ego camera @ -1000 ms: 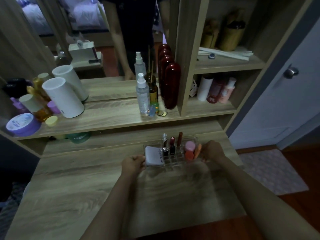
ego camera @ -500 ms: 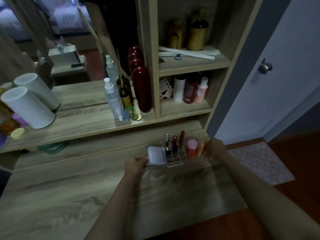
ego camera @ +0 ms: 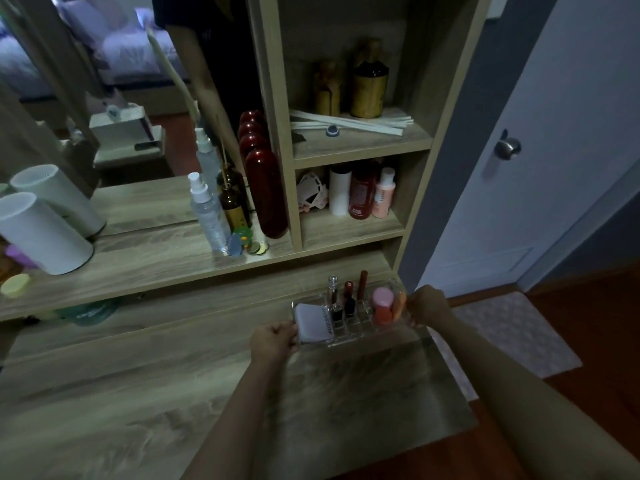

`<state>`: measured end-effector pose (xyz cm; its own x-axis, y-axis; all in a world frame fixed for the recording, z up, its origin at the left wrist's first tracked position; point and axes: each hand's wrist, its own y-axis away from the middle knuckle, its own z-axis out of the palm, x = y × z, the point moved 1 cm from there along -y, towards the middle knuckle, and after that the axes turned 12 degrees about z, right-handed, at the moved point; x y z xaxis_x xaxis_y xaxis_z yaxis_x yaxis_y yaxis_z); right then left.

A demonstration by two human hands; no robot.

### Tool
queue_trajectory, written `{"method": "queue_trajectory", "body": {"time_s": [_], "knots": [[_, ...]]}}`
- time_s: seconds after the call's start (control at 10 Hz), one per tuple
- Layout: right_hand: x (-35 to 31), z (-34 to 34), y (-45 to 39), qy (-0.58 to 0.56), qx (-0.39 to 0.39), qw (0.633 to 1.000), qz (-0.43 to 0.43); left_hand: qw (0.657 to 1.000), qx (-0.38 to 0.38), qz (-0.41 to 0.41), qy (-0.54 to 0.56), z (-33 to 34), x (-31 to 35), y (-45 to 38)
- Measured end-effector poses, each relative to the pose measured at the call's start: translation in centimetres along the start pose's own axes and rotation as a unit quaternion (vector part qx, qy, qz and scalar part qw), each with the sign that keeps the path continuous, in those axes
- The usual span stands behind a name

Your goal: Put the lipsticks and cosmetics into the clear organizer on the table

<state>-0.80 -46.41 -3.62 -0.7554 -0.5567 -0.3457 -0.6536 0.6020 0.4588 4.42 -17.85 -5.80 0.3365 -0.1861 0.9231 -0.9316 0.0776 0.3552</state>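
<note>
Nearest the camera, two bare forearms are reaching out over the wooden table (ego camera: 145, 403), and each hand is closing on one end of the clear organizer (ego camera: 349, 336): the left hand (ego camera: 273, 341) is curling its fingers around the left wall, beside the pale compact (ego camera: 314, 322) lying in the wide compartment, while the right hand (ego camera: 426, 305) is pinching the right wall, next to the pink and orange sponges (ego camera: 382, 306). Between them the lipsticks (ego camera: 349, 296) are standing upright in the small middle cells. The organizer is sitting at the far right of the table, close under the shelf unit (ego camera: 349, 226). Judging by the full cells and no loose cosmetics nearby, the filling step is looking finished and the hands are only placing the organizer. The next move is probably calling for a level, two-handed slide or set-down, so the tall tubes are not tipping, and then for letting go.
</note>
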Motion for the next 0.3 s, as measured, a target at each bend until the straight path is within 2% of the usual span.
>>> {"method": "queue_trajectory", "body": {"time_s": [0.2, 0.3], "knots": [[1.1, 0.0, 1.1, -0.051, -0.027, 0.998, 0.0, 0.998, -0.022, 0.03, -0.043, -0.1, 0.0, 0.5], [1.7, 0.2, 2.2, -0.083, -0.074, 0.994, 0.011, 0.993, -0.03, 0.062, -0.097, -1.0, -0.6, 1.0]]}}
